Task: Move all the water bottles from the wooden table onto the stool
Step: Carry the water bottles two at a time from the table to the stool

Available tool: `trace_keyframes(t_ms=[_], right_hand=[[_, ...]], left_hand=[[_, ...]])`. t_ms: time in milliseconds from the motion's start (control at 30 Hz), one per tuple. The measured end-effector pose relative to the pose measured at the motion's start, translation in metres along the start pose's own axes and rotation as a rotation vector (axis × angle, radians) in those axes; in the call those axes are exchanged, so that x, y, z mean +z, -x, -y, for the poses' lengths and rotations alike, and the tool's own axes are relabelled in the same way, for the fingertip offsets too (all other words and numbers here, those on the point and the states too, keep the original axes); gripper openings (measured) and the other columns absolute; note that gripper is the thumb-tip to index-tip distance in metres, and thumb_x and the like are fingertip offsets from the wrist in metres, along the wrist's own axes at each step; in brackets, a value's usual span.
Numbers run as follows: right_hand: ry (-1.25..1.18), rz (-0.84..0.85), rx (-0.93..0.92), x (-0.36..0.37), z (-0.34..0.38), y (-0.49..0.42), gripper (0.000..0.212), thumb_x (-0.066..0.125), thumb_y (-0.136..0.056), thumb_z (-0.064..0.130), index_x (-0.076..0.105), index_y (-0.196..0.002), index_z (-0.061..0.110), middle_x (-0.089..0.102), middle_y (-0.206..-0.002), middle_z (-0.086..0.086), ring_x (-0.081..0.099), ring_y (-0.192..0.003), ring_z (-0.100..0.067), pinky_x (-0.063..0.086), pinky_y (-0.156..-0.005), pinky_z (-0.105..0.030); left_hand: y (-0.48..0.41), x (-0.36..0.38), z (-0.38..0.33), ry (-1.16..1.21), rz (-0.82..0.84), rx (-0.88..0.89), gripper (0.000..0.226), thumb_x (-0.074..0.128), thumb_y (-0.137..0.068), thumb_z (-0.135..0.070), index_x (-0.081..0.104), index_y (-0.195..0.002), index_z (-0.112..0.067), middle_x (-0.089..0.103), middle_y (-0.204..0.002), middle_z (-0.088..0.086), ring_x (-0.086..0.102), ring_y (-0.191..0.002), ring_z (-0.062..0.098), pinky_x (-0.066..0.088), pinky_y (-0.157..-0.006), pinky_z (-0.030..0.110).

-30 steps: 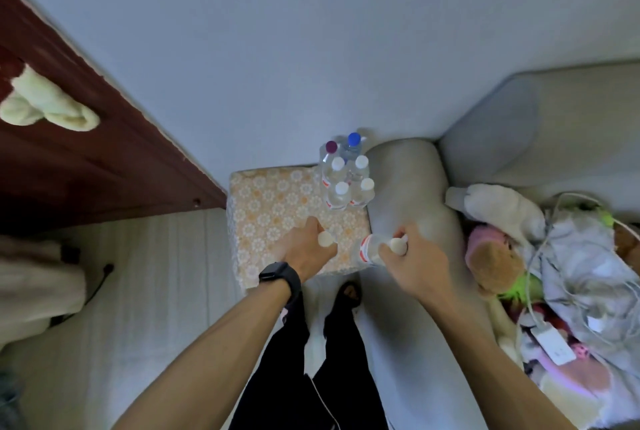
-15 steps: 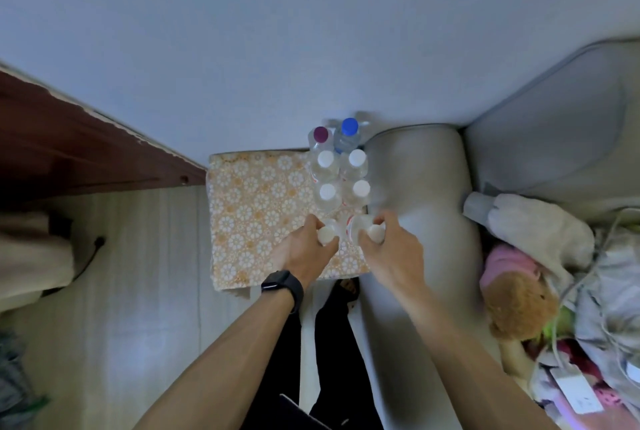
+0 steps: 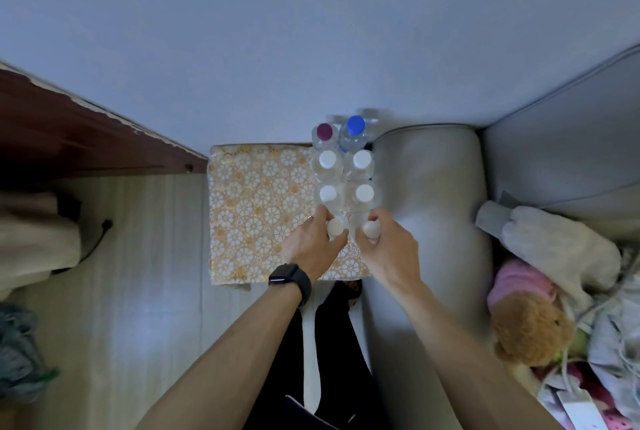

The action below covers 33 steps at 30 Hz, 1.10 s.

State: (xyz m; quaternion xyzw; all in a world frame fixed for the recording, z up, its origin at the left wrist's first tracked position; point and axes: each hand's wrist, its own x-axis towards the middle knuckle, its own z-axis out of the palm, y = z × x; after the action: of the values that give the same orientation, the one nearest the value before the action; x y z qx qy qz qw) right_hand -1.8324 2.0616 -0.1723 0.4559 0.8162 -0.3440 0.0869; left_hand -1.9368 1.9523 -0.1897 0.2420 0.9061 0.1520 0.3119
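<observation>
I have my left hand [image 3: 311, 242] curled round the left bottle [image 3: 335, 227] and my right hand [image 3: 388, 249] curled round the right bottle [image 3: 371, 229], both upright at the near end of two rows on the stool [image 3: 256, 208]. I count eight bottles there: six with white caps, one with a maroon cap [image 3: 324, 131] and one with a blue cap [image 3: 355, 124]. A second ago the right bottle was tilted at the stool's edge; now it stands beside the left bottle.

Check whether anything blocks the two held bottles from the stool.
Nothing visible. Left hand grips the left bottle, right hand the right bottle, both over the stool just in front of the six standing bottles.
</observation>
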Motion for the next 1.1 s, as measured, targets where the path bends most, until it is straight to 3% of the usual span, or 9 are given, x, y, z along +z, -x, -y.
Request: trace_keyframes(t_ms=[167,400,700,900,1100], right_hand=[[0.031,0.045,-0.005,0.004,0.003,-0.005,0.026,0.06,-0.089,0.045,0.042,-0.101,0.029,0.062,-0.081,0.006,0.057,-0.07,-0.022,0.036,-0.059,-0.031],[0.232,0.08,0.1,0.005,0.005,-0.007,0.055,0.049,-0.093,0.056,0.042,-0.129,0.014,0.068,-0.103,-0.008,0.064,-0.092,-0.036,0.041,-0.065,-0.034],[0.298,0.124,0.073,0.007,0.005,-0.007,0.053,0.041,-0.097,0.055,0.051,-0.122,0.009,0.068,-0.096,-0.014,0.064,-0.095,-0.039,0.041,-0.065,-0.035],[0.317,0.099,0.036,0.007,0.002,-0.01,0.048,0.041,-0.096,0.056,0.053,-0.105,0.01,0.067,-0.088,-0.012,0.065,-0.087,-0.037,0.044,-0.064,-0.035],[0.291,0.093,0.034,0.008,-0.001,-0.011,0.05,0.043,-0.095,0.058,0.053,-0.108,0.011,0.068,-0.088,-0.012,0.065,-0.087,-0.038,0.042,-0.064,-0.035]], left_hand=[[0.001,-0.003,0.006,0.004,0.051,-0.053,0.042,0.061,-0.086,-0.057,0.04,-0.107,-0.027,0.064,-0.089,-0.005,0.064,-0.075,0.023,0.046,-0.057,0.032],[0.001,0.003,0.009,-0.086,0.023,-0.093,0.059,0.063,-0.083,-0.062,0.049,-0.128,-0.028,0.054,-0.121,0.003,0.066,-0.096,0.03,0.047,-0.069,0.035],[-0.002,0.003,0.021,0.072,0.058,0.041,0.055,0.065,-0.089,-0.051,0.055,-0.138,-0.027,0.05,-0.14,-0.004,0.06,-0.113,0.024,0.051,-0.09,0.042],[0.005,0.009,0.016,0.141,0.015,-0.017,0.054,0.064,-0.089,-0.053,0.055,-0.137,-0.029,0.045,-0.143,-0.007,0.062,-0.108,0.023,0.052,-0.088,0.044],[0.002,0.007,0.016,0.155,0.012,-0.019,0.05,0.07,-0.086,-0.049,0.057,-0.129,-0.025,0.047,-0.138,-0.002,0.065,-0.101,0.029,0.054,-0.084,0.047]])
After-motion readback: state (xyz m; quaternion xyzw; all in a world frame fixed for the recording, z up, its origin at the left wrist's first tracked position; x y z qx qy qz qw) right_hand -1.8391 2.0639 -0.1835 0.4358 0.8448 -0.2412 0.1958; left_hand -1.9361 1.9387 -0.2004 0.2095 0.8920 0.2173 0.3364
